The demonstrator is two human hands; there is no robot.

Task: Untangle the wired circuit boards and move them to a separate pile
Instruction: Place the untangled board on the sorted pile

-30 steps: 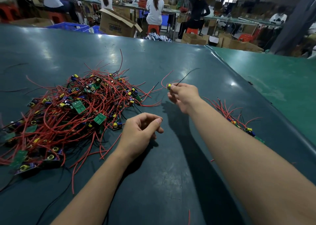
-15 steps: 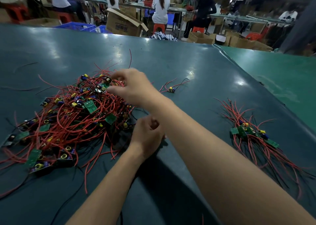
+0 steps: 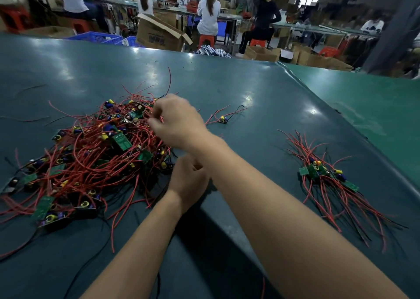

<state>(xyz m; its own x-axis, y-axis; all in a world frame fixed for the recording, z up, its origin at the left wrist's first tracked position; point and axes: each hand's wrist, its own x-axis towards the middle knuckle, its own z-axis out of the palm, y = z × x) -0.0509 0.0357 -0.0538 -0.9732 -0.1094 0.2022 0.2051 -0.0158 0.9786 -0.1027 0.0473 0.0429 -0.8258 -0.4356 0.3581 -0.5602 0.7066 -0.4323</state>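
Observation:
A big tangle of small green circuit boards with red and black wires (image 3: 91, 153) covers the left of the dark green table (image 3: 261, 89). My right hand (image 3: 177, 123) reaches across onto the top of this tangle, fingertips pinched among the red wires. My left hand (image 3: 188, 180) sits curled at the tangle's right edge, partly under my right forearm, so what its fingers hold is hidden. A single wired board (image 3: 223, 119) lies alone past my right hand. A smaller separate pile of wired boards (image 3: 318, 173) lies to the right.
The table's raised right edge (image 3: 363, 139) runs diagonally beside the separate pile, with a lighter green table beyond it. Loose black wires (image 3: 29, 87) lie at the far left. Cardboard boxes (image 3: 159, 35), blue crates and seated people are behind the far edge.
My right hand let go of the single board, which now lies on the table, and moved left onto the tangle. My left hand shifted up to the tangle's edge.

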